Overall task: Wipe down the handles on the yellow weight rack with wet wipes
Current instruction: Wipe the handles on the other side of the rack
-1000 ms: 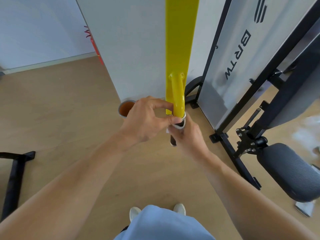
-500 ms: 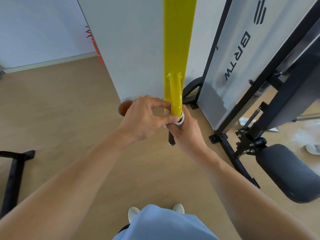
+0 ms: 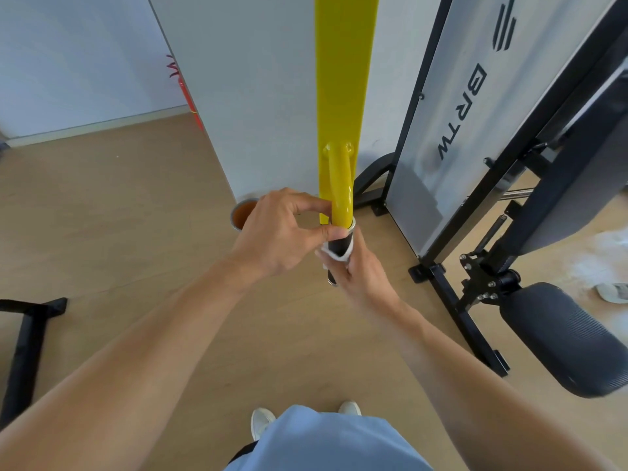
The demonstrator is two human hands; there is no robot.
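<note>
A tall yellow post (image 3: 343, 79) of the weight rack stands in the middle, going up out of view. A yellow bar (image 3: 339, 185) sticks out from it toward the person. At the near end of the bar is a black handle (image 3: 339, 244) with a silver ring where it meets the yellow part.

The left hand (image 3: 282, 232) is at the top of the handle. Its thumb and first finger are pinched together on the handle, right by the silver ring. The right hand (image 3: 360, 270) holds the handle from the right and below. Its fingers are curled around a white wet wipe (image 3: 334, 254), which is pressed against the black handle. A small bit of wipe sticks out between the two hands.

Left of the hands, an orange cup (image 3: 243, 214) with a silver rim is on the wood floor (image 3: 102, 215). To the right is a black exercise machine (image 3: 509, 198) with a padded roller (image 3: 564, 338).
</note>
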